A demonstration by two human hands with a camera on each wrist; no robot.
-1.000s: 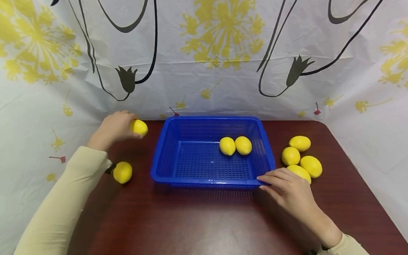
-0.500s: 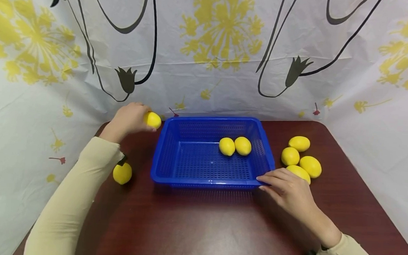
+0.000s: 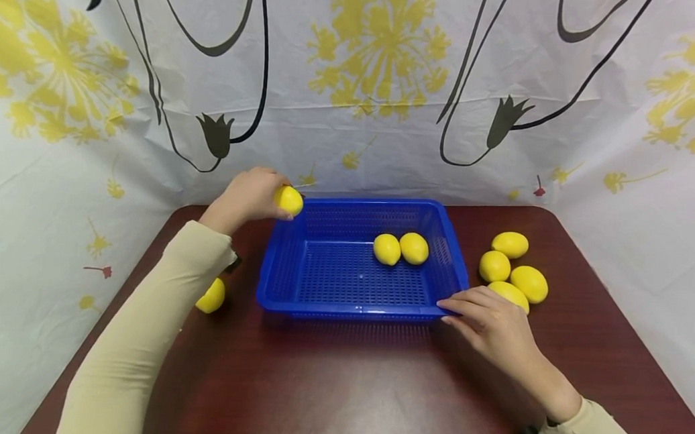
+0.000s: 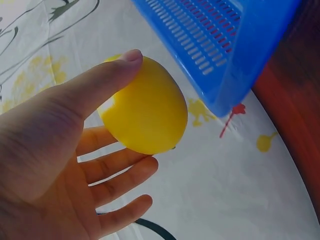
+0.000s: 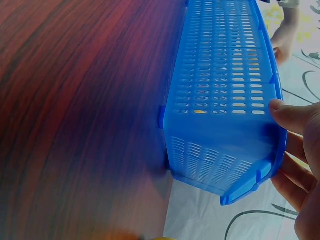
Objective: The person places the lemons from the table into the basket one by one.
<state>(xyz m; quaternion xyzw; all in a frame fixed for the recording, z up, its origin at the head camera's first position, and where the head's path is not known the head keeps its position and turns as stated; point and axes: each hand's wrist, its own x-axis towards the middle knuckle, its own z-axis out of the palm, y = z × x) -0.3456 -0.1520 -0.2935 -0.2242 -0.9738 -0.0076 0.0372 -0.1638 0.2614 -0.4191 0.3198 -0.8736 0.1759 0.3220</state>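
My left hand (image 3: 248, 200) holds a yellow lemon (image 3: 289, 201) above the back left corner of a blue perforated basket (image 3: 347, 310). In the left wrist view, the thumb (image 4: 112, 72) lies over that lemon (image 4: 150, 107), with fingers beneath it. My right hand (image 3: 494, 328) pinches the basket's front right corner; the right wrist view has its thumb (image 5: 290, 116) on the rim and the other fingers on the far side. Inside the basket, towards the right, two lemons (image 3: 387, 249) rest side by side.
One lemon (image 3: 213, 296) lies left of the basket, partly hidden by the left sleeve (image 3: 153, 311). Several lemons (image 3: 530, 283) are clustered to the right, one partly behind the right hand. A patterned white sheet (image 3: 340, 149) hangs behind the brown table (image 3: 335, 391).
My left hand has carried its lemon up and to the right, from beside the basket to its back left corner. The right hand and the basket have stayed in place.
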